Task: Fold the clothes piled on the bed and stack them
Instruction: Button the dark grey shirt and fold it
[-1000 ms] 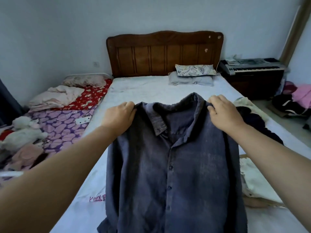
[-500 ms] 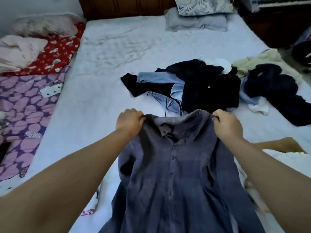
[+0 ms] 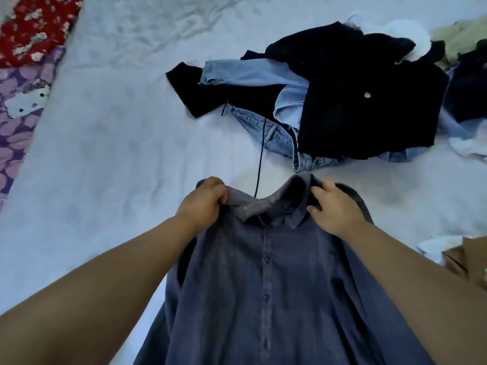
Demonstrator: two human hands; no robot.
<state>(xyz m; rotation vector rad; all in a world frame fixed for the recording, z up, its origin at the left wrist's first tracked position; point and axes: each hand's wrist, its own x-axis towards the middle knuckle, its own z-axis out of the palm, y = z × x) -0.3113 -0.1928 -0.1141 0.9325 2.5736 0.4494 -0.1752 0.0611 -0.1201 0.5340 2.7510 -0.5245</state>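
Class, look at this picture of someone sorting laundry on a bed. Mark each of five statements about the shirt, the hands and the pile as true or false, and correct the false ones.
1. Both hands grip the grey-blue button-front shirt near its collar. True: left hand, right hand.
2. The shirt is already folded into a square. False: it hangs open at full length, buttons facing the camera.
3. A black garment lies on top of light blue denim clothing. True.
4. The unfolded pile lies nearer the person than the shirt. False: it lies beyond the shirt.
5. The white bed sheet is bright green. False: it is white.
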